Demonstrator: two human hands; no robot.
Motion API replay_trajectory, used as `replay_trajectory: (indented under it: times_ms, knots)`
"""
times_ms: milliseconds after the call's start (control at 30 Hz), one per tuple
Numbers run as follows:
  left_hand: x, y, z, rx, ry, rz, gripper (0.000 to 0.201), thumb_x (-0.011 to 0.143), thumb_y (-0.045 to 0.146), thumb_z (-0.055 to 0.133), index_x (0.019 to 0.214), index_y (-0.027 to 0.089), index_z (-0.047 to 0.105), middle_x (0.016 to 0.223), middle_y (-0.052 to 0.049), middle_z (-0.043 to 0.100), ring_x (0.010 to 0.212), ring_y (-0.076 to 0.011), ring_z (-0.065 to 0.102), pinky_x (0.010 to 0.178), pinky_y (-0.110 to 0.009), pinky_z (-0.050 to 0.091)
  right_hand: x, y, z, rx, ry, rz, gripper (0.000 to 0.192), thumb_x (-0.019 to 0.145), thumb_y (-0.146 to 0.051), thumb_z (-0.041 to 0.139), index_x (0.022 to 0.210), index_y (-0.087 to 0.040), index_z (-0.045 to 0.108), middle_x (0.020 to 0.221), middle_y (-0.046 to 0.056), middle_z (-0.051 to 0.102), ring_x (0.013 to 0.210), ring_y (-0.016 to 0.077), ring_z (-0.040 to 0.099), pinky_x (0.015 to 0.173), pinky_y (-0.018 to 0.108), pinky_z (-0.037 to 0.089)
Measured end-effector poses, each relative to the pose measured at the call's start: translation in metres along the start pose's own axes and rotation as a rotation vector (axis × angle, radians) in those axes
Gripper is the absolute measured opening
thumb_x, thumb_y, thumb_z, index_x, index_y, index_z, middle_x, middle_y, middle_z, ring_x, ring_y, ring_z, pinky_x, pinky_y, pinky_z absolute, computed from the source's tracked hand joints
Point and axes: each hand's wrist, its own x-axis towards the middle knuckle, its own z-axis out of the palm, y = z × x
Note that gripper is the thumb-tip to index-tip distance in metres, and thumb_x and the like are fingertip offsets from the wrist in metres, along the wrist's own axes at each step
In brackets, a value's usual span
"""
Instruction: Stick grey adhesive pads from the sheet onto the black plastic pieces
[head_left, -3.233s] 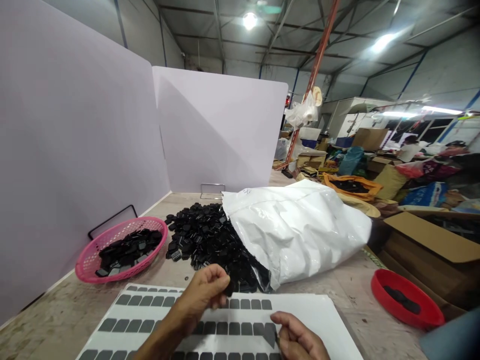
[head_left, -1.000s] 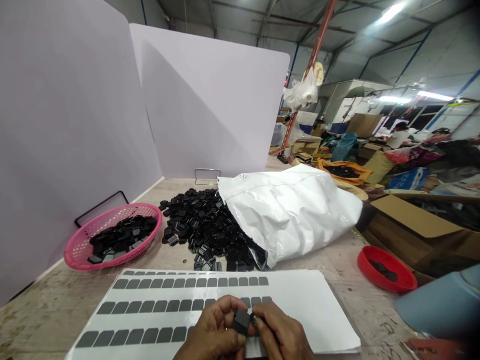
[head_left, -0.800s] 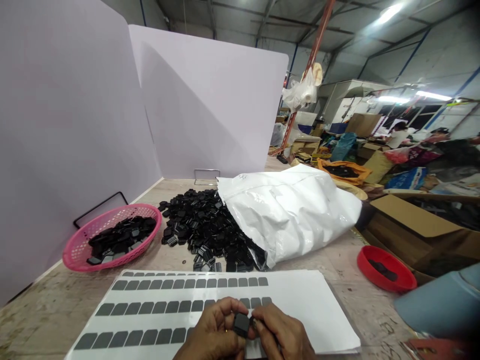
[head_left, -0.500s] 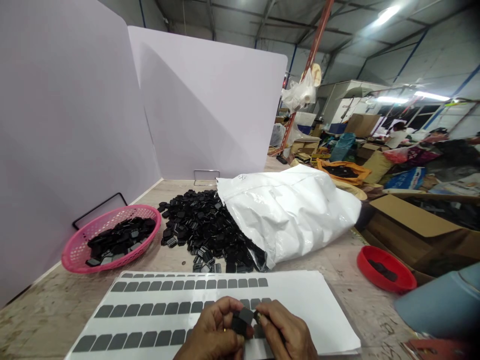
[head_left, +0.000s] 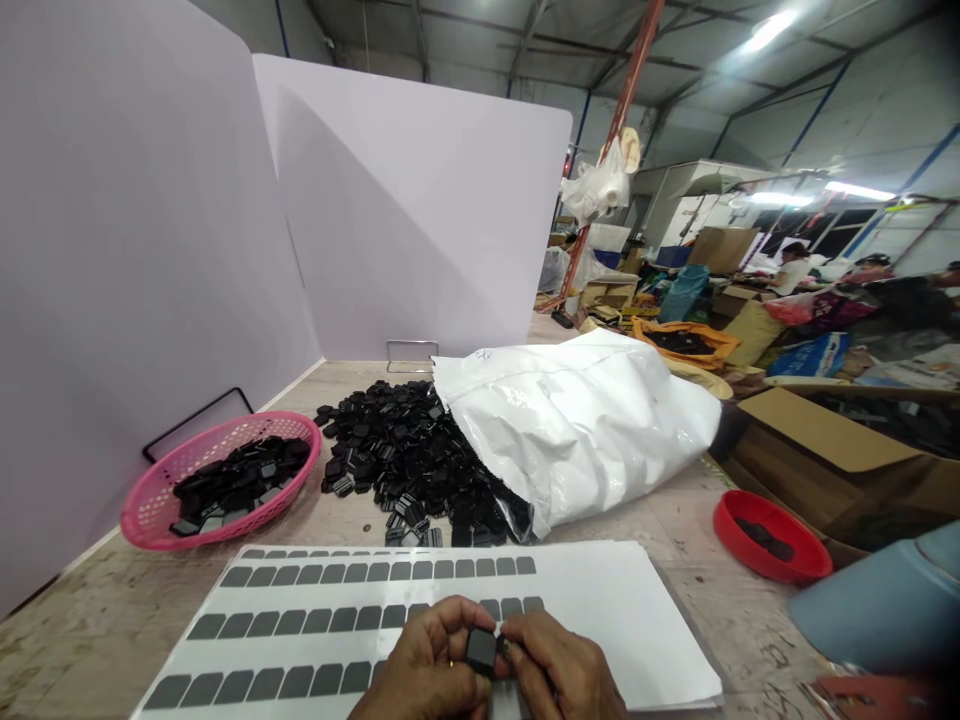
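Note:
My left hand (head_left: 427, 665) and my right hand (head_left: 559, 668) meet at the bottom edge of the view, over a white sheet (head_left: 630, 620) printed with rows of grey rectangular stickers (head_left: 375, 572). Both hands pinch one small black square part (head_left: 481, 650) between their fingertips. Beyond the sheet lies a heap of the same black parts (head_left: 397, 460), spilling out of a white plastic bag (head_left: 577, 425).
A pink basket (head_left: 154, 500) with black parts sits at the left by the white partition (head_left: 150, 250). A red dish (head_left: 772, 555) lies at the right, a blue object (head_left: 877, 610) beside it. Cardboard boxes (head_left: 832, 440) and other people stand beyond the table.
My left hand left the heap with a black part and joined my right hand over the sheet. In the last second the part has been turned slightly between the fingers.

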Motion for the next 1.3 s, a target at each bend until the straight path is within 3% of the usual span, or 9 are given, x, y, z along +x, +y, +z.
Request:
replay_trajectory:
  times_ms: [233,333,433,533,733,900,1000,1100,1300]
  knots:
    - [-0.003,0.004,0.001,0.074,0.019,-0.015,0.041,0.051,0.007,0.064,0.089,0.017,0.053,0.083,-0.003,0.07,0.039,-0.0064,0.053,0.038,-0.017,0.031,0.003,-0.007,-0.009,-0.099,-0.065,-0.058,0.021,0.093,-0.016,0.037,0.09,-0.02,0.057,0.075,0.002,0.061,0.064,0.0147,0.059,0.058,0.023,0.041]
    - [-0.003,0.001,0.001,0.147,0.014,0.045,0.032,0.064,0.023,0.074,0.088,0.016,0.054,0.072,0.0,0.065,0.037,-0.0033,0.044,0.038,-0.017,0.027,0.003,-0.007,-0.008,-0.166,-0.06,-0.085,0.024,0.093,-0.016,0.036,0.088,-0.019,0.059,0.072,0.002,0.059,0.062,0.0154,0.058,0.056,0.024,0.039]
    - [-0.001,-0.002,0.006,0.183,0.014,0.111,0.025,0.076,0.036,0.069,0.085,0.016,0.056,0.057,0.006,0.052,0.039,-0.0026,0.036,0.038,-0.017,0.023,0.002,-0.008,-0.013,-0.158,-0.108,-0.025,0.026,0.095,-0.019,0.035,0.089,-0.02,0.06,0.074,0.002,0.059,0.065,0.0161,0.059,0.059,0.024,0.041]
    - [0.003,0.001,0.011,0.271,0.009,0.126,0.025,0.076,0.037,0.069,0.084,0.016,0.059,0.051,0.008,0.044,0.041,-0.0042,0.037,0.04,-0.017,0.028,-0.002,-0.007,-0.029,-0.105,-0.136,0.09,0.025,0.096,-0.022,0.036,0.089,-0.021,0.06,0.077,0.002,0.059,0.068,0.016,0.059,0.063,0.024,0.043]
    - [0.01,0.031,0.003,0.291,0.216,0.153,0.035,0.07,0.044,0.07,0.084,0.016,0.056,0.073,-0.004,0.068,0.037,-0.0051,0.046,0.037,-0.017,0.021,-0.024,0.017,-0.063,-0.287,0.038,0.292,0.023,0.098,-0.028,0.034,0.085,-0.024,0.054,0.078,0.0,0.061,0.07,0.0172,0.059,0.063,0.026,0.043]
    - [0.02,0.023,0.015,0.359,0.082,0.107,0.031,0.072,0.042,0.066,0.084,0.016,0.054,0.076,-0.003,0.067,0.037,-0.0047,0.047,0.037,-0.018,0.021,-0.023,0.016,-0.054,-0.492,-0.081,0.307,0.021,0.093,-0.018,0.034,0.084,-0.024,0.052,0.077,0.0,0.063,0.066,0.0194,0.063,0.058,0.03,0.04]
    - [0.029,0.009,0.026,0.482,0.01,0.112,0.021,0.079,0.036,0.059,0.083,0.016,0.055,0.058,0.005,0.055,0.038,-0.005,0.043,0.039,-0.018,0.024,-0.017,0.008,-0.045,-0.616,-0.168,0.282,0.021,0.087,-0.01,0.037,0.082,-0.023,0.052,0.074,0.001,0.063,0.061,0.0201,0.064,0.053,0.032,0.035]
    - [0.035,0.004,0.03,0.628,0.006,0.137,0.014,0.085,0.031,0.053,0.082,0.018,0.056,0.05,0.008,0.046,0.043,-0.0072,0.044,0.043,-0.018,0.03,-0.014,0.003,-0.043,-0.652,-0.19,0.255,0.022,0.084,-0.007,0.039,0.082,-0.023,0.053,0.073,0.0,0.062,0.06,0.0194,0.063,0.052,0.033,0.033]
    - [0.036,0.007,0.03,0.703,0.012,0.125,0.014,0.085,0.032,0.053,0.081,0.018,0.054,0.049,0.007,0.045,0.042,-0.0089,0.046,0.043,-0.019,0.031,-0.016,0.0,-0.049,-0.58,-0.257,0.316,0.021,0.086,-0.006,0.041,0.082,-0.023,0.052,0.075,-0.001,0.061,0.063,0.0184,0.061,0.057,0.031,0.034]
